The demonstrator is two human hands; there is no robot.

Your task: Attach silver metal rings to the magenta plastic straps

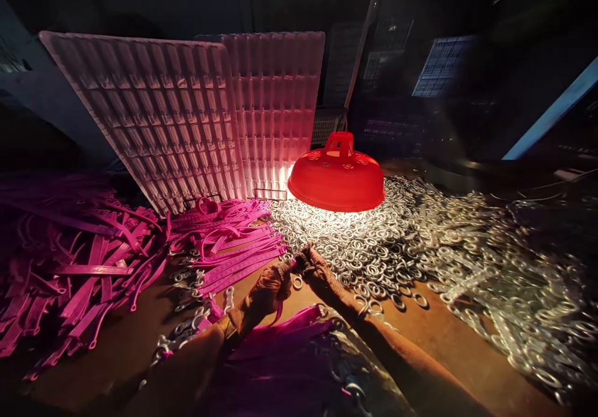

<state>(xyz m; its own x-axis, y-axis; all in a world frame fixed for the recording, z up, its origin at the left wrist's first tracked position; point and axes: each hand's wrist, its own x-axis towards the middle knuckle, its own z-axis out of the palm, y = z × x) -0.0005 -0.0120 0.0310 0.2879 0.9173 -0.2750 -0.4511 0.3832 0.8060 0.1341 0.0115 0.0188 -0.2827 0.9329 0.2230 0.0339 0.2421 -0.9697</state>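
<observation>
Pinching a pink strap (286, 266) between them, the left hand (266, 292) and right hand (315, 267) are closed on its end at the table's (439, 336) centre. Metal rings (383, 249) are heaped at three o'clock, strap piles (84, 261) at nine, a red lamp (337, 177) and pale trays (187, 111) at twelve.

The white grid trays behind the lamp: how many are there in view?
2. One tray leans at the left, above the pink straps. The other tray stands behind it, left of the red lamp. More may be hidden in the dark.
</observation>
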